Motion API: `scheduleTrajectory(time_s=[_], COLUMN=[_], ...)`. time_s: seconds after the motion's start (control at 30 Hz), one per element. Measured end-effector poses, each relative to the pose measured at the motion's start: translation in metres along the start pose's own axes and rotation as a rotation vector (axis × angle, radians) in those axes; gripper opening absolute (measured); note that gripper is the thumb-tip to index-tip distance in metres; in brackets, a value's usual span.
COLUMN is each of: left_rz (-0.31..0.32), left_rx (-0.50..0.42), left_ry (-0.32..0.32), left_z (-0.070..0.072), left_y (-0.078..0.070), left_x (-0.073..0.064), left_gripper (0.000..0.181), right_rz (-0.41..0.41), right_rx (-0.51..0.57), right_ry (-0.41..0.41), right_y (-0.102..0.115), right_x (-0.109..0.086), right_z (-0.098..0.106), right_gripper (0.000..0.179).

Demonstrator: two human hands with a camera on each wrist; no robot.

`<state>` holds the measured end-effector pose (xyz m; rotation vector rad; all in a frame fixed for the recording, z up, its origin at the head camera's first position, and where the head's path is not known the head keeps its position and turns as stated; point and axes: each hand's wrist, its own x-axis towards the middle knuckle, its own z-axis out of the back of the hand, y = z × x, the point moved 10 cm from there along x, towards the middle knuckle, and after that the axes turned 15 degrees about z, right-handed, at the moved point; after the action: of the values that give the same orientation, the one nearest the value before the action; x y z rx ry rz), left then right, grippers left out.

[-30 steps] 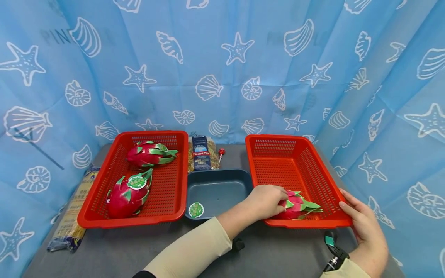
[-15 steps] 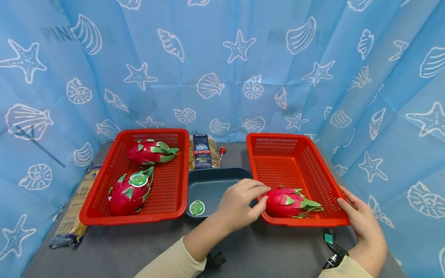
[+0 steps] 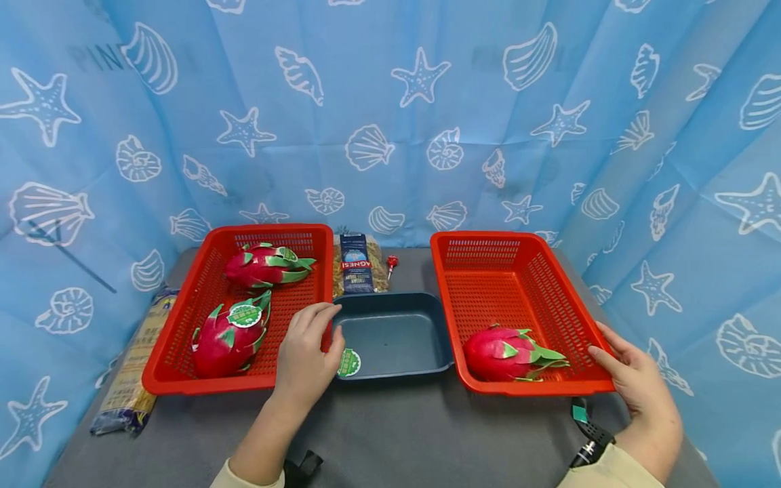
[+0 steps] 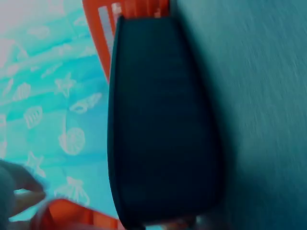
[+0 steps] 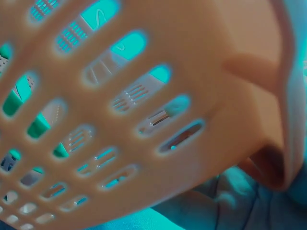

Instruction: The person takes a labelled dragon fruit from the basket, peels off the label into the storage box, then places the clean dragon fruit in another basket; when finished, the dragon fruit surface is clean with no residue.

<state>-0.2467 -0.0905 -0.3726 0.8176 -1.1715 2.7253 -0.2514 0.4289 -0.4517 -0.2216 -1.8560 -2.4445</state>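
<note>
- The desk is grey.
- On it stand the left red basket and the right red basket.
- Between these is a dark tray.
- Behind the tray lie a pasta bag and a lollipop.
- Furthest left lies a long packet.

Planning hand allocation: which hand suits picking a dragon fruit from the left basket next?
Left, likely: the left hand is empty and at the left basket; the right hand grips the right basket.

My head view is bright, soft shadows on the surface; my left-wrist view blurs, its tray nearly black; both wrist feeds skew cyan.
</note>
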Motion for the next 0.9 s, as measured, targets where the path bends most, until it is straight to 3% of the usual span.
scheduleTrajectory(time_s=[0.2,0.5,0.6,0.73,0.9], left_rz=[0.051,0.049,0.038,0.019,-0.003], left_rx=[0.098,0.089,0.073,0.035,-0.029], left_ry=[0.105,0.103,0.078,-0.001,-0.126], left_z=[-0.010,-0.007,0.004,0.027,0.068], left_y=[0.014,0.014,0.010,0.011,0.023], left_x=[0.001,0.002,0.005,0.009,0.007], left_gripper=[0.047,0.044,0.042,0.042,0.042], right_rz=[-0.032,-0.117,-0.164,-0.228,-0.209], right_rx=[-0.099,-0.185,-0.289,-0.383,-0.424], right_ry=[0.033,0.069,0.136,0.230,0.231], right_y=[0.002,0.004,0.010,0.019,0.037], right_x=[-0.001,-0.008,-0.009,-0.012,-0.014], right_z=[0.000,0.000,0.000,0.000,-0.002], right_gripper=[0.070,0.074,0.079,0.084,0.085])
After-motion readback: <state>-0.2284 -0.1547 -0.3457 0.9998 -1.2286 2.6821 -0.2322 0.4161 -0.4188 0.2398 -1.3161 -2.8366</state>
